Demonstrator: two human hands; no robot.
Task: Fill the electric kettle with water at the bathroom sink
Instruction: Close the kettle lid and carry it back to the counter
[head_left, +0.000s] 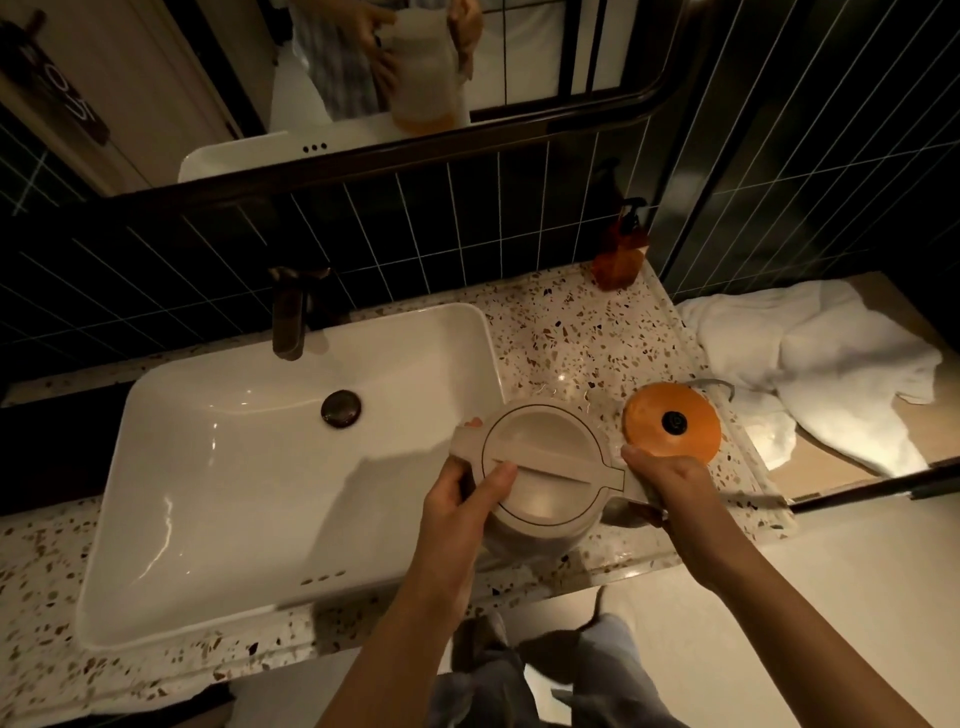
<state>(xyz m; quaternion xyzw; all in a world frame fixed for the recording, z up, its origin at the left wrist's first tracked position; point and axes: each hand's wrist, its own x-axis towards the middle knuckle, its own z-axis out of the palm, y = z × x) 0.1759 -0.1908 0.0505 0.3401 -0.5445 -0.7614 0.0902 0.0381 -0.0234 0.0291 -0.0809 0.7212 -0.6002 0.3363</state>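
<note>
A bathroom is showing here: a white sink (249, 493) with a tap (289, 317) is sitting under a mirror (363, 78), dark wall tiles (441, 218) behind.

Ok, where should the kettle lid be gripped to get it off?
Judging by its shape, grip the raised bar running across the round lid, pinching from above with the left hand, whose thumb already rests at the bar's left end. The right hand steadies the kettle from the handle side.
</note>
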